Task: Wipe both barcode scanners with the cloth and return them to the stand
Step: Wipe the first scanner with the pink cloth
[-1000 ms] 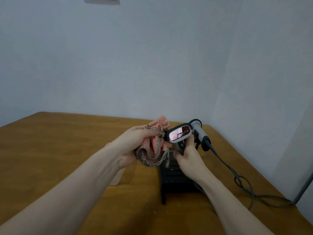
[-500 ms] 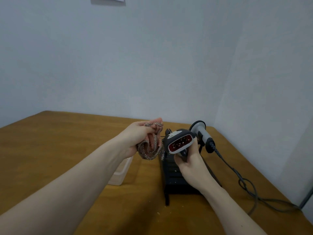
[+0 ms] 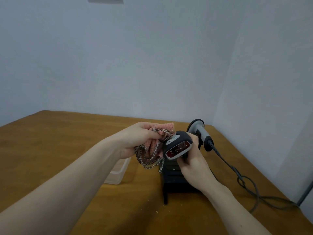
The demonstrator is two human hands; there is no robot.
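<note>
Compared with half a second ago, the left hand (image 3: 135,141) has brought the cloth (image 3: 152,150) right up against the handheld scanner (image 3: 177,146); before, there was a small gap between the two, and the scanner's head now sits tipped a bit more toward the cloth.

Only the head view here, so:

The left hand grips the bunched cloth, fingers curled round the top of it and thumb on the near side. It's a pink cloth with a black-and-white checked edge, and the loose folds hang down below the hand. The cloth touches the upper left side of the scanner's dark grey head, around its light grey top button.

The right hand (image 3: 193,167) holds that scanner by the handle, fingers wrapped round it from below, so the handle itself is mostly hidden. The red scan window faces the camera, angled down and left. So the scanner sits between the two hands, cloth on its left, right hand under and behind it.

Directly beneath is the black stand (image 3: 174,182), resting on the wooden table (image 3: 50,141). The second scanner (image 3: 200,133), light grey with a dark rim, sits just behind the right hand at the far end of the stand; I can't tell exactly how it's seated. Its dark cable (image 3: 237,173) loops off to the right across the table.

A clear plastic container (image 3: 118,172) lies on the table, partly hidden under the left forearm.
</note>
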